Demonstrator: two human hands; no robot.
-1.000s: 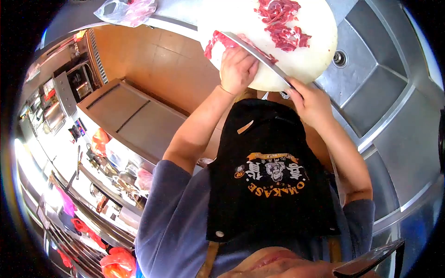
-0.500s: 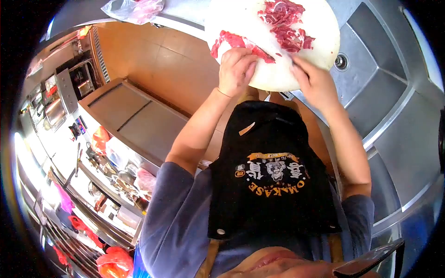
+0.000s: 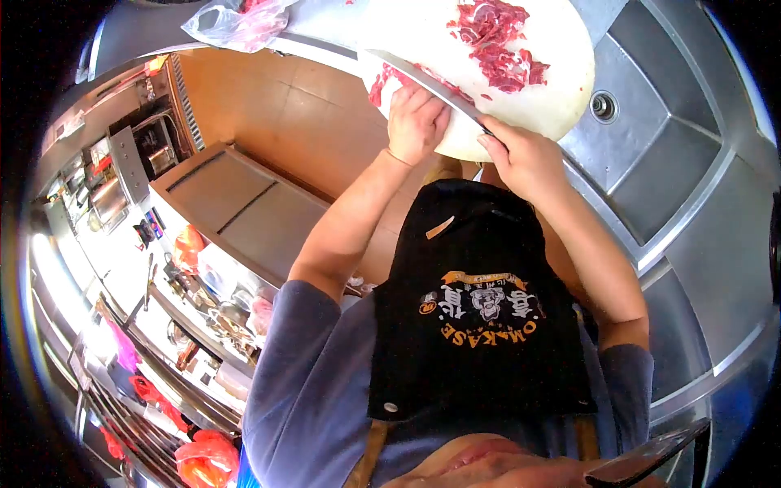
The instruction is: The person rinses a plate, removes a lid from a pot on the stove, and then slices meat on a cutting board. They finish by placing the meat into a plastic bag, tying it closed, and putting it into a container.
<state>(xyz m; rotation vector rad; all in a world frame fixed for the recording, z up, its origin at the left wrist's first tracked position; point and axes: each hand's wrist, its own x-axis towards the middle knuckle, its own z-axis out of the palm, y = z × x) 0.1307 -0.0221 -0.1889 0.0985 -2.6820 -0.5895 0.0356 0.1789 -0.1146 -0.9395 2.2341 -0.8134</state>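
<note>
My right hand is wrapped round the handle of a long knife. The blade slants up and left over a piece of raw red meat, close to the knuckles of my left hand. With fingers curled, that hand presses on the near side of the piece, hiding part of it. Both hands are over the near edge of a round white cutting board. A heap of cut meat lies towards the board's far side.
To the right of the board is a steel sink with a drain. A clear plastic bag lies on the counter at upper left. A low steel-topped unit stands to my left, beyond it cluttered shelves and red bags.
The knife, blurred before, now shows clearly, lying across the meat. My right hand has moved a little left and down. My left hand stays on the meat.
</note>
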